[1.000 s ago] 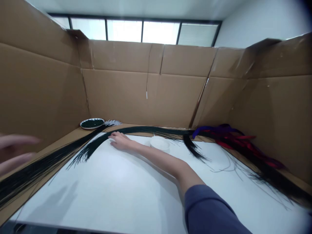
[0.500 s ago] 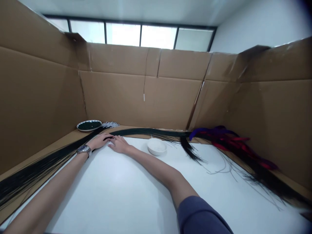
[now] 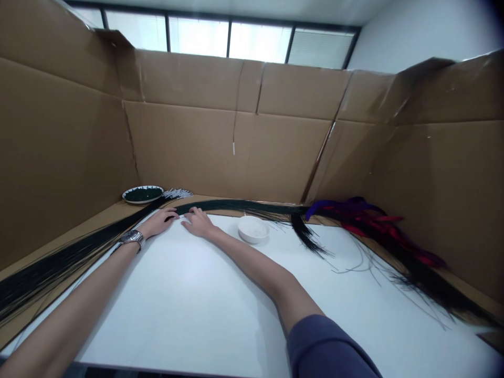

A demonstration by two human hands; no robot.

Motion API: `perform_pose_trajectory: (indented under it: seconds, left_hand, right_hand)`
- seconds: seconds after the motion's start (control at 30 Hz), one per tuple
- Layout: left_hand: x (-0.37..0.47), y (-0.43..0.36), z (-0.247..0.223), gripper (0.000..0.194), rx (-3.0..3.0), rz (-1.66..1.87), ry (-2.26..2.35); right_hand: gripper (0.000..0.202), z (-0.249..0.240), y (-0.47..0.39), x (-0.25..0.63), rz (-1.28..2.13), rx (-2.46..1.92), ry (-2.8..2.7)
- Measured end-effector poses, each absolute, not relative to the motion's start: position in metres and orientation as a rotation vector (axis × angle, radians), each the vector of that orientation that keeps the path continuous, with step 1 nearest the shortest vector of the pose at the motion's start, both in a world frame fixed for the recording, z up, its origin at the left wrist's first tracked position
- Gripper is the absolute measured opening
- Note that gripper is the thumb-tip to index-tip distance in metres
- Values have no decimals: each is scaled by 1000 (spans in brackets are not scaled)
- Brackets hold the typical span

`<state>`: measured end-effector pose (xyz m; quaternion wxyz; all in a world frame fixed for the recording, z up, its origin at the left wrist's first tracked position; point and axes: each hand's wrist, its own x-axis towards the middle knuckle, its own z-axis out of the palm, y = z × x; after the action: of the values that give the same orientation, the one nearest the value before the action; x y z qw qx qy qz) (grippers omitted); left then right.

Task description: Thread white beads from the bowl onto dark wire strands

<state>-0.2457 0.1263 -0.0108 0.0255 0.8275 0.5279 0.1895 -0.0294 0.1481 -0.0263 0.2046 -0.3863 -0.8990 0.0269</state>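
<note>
At the far edge of the white board [image 3: 189,294], my left hand [image 3: 159,222] rests with its fingers curled towards the thumb. A silver watch is on that wrist. Just to its right, my right hand [image 3: 199,223] has its fingers bunched and pointing towards the left hand. A small gap lies between the hands, and a faint pale line shows in it. Whatever the fingertips pinch is too small to make out. Right behind them runs a long bundle of dark green strands [image 3: 232,206]. White-tipped strand ends [image 3: 178,193] lie beyond the left hand.
A plate of small dark green pieces [image 3: 143,195] sits at the back left. A white bowl [image 3: 252,230] stands right of my hands. Black strands [image 3: 309,236], purple and red ribbons [image 3: 366,218] lie rightwards. Cardboard walls [image 3: 220,152] enclose the sides and back; one thin strand hangs there.
My hands have drawn slightly apart; before, their fingertips met. The right hand has shifted a little to the right. The view has tilted down, showing the board's near edge.
</note>
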Motion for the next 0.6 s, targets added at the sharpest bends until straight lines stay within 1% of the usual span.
perform_pose_trajectory:
  seconds: [0.17, 0.37, 0.5, 0.6]
  left_hand:
    - [-246, 127, -7, 45, 2581, 496, 1556]
    - [-255, 128, -3, 48, 2551, 354, 1536]
    - [-264, 123, 2, 59, 2518, 304, 1576]
    - [-264, 117, 7, 69, 2483, 293, 1588]
  right_hand:
    - [40, -22, 135, -18, 140, -998, -2568]
    - [49, -20, 87, 42, 196, -843, -2677]
    - [54, -17, 41, 102, 286, -782, -2680]
    - [56, -8, 12, 135, 300, -878, -2693]
